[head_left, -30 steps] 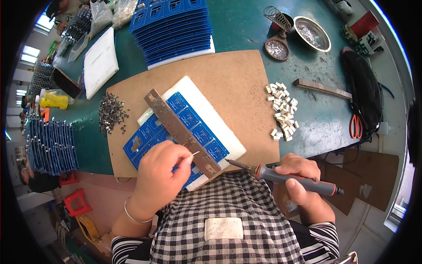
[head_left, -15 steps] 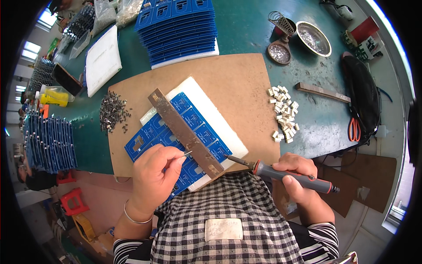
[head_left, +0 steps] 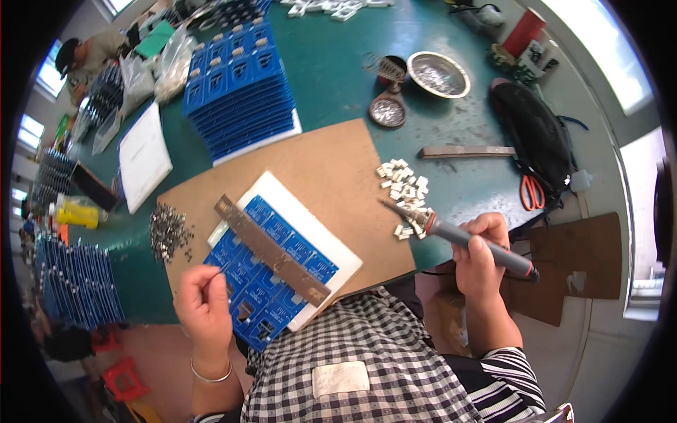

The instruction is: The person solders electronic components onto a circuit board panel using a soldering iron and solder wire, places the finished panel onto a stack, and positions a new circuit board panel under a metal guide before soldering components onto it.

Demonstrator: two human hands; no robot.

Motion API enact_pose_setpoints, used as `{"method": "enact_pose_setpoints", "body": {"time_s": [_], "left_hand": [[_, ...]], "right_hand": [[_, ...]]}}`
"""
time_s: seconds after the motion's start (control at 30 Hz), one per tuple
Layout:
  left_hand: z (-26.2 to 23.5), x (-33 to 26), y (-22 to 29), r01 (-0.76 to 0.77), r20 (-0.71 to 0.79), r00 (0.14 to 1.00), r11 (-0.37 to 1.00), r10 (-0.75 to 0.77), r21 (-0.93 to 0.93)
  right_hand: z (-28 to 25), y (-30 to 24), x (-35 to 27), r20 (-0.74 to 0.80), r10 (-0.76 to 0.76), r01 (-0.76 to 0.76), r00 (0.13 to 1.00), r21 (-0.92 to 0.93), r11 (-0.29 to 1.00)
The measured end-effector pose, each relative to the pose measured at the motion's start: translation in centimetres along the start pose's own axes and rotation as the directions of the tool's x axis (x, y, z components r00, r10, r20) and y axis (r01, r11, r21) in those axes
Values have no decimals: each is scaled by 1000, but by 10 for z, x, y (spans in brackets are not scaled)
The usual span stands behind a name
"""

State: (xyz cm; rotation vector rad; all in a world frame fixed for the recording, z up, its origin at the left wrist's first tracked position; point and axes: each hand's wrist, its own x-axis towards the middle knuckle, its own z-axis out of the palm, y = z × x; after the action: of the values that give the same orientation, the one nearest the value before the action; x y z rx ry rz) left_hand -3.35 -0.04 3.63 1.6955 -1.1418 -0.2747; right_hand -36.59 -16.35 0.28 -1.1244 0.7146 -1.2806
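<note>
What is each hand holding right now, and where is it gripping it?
The right hand grips a soldering iron around its grey handle. The left hand pinches a thin wire near its end, over the blue boards.

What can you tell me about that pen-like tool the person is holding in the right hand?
The soldering iron is a slim rod with a grey handle, a red band near each end and a thin dark metal tip. The right hand grips its handle, fingers wrapped over it. It lies tilted, tip pointing up-left, over the edge of the brown board. The tip reaches the pile of small white parts; whether it touches them is unclear.
</note>
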Motion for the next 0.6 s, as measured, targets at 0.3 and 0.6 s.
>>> {"method": "enact_pose_setpoints", "body": {"time_s": [0.3, 0.6], "left_hand": [[-19, -5, -15, -84, -71, 994, 995, 81, -49], [-44, -16, -21, -184, -83, 978, 981, 189, 69]], "right_hand": [[-16, -18, 70, -238, -285, 304, 928, 48, 951], [-27, 26, 181, -416, -175, 141, 892, -110, 984]]}}
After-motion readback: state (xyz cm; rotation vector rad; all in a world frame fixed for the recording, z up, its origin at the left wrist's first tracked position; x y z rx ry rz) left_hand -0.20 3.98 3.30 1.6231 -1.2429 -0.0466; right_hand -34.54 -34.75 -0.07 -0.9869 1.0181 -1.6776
